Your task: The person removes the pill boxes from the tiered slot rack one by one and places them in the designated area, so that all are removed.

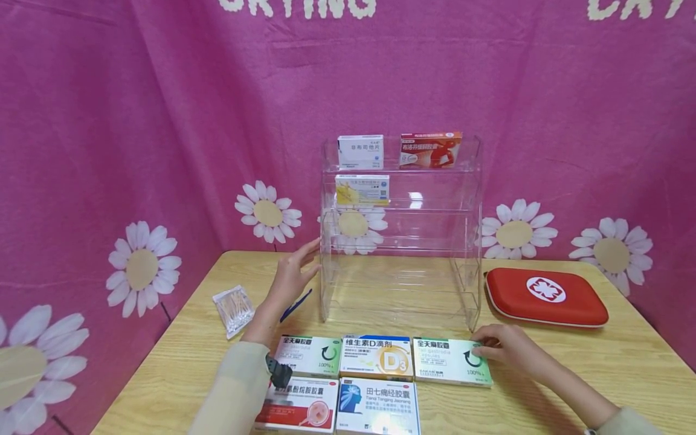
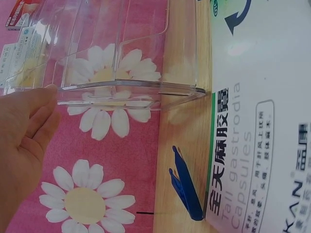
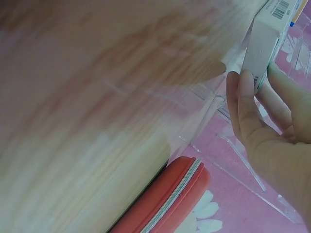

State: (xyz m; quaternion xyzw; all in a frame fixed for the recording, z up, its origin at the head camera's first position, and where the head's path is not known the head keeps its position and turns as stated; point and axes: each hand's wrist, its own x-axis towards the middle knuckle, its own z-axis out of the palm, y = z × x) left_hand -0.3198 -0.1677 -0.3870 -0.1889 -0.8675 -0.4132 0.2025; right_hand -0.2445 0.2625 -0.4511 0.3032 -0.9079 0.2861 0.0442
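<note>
My right hand (image 1: 508,349) pinches the right end of a green-and-white medicine box (image 1: 443,362), the rightmost in the back row on the table; the right wrist view shows fingers and thumb on either side of its end. My left hand (image 1: 290,275) has its fingers extended against the left side of a clear acrylic display rack (image 1: 402,264). On the rack's top tier stand a white medicine box (image 1: 360,152) and a red one (image 1: 431,151). A yellow-and-white box (image 1: 362,191) stands on the tier below, at the left.
Beside the held box lie a vitamin D box (image 1: 375,357) and another green box (image 1: 309,356). Nearer are a red-and-white box (image 1: 298,406) and a blue-and-white box (image 1: 377,408). Cotton swabs (image 1: 234,310) and blue tweezers (image 1: 296,306) lie left; a red zip case (image 1: 546,297) lies right.
</note>
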